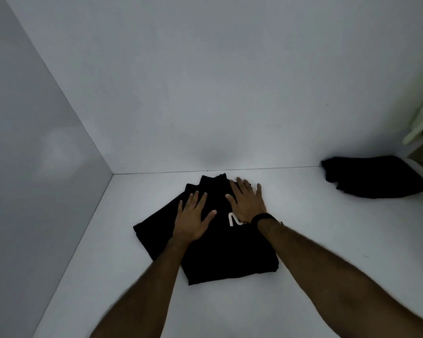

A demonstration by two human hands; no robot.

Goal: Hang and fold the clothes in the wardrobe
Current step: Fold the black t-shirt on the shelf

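A folded black garment [217,254] with a small white logo lies on the white wardrobe shelf [315,240], near the back left corner. More black fabric sticks out beneath it toward the back and the left. My left hand [193,215] rests flat on its left part, fingers spread and straight. My right hand [248,202], with a black band on the wrist, presses flat on its upper right part, just beyond the logo.
A second folded black garment [374,178] lies at the back right of the shelf. The white left wall [34,167] and back wall [205,93] close in the space. Pale cloth [422,123] hangs at the right edge, above a brown surface.
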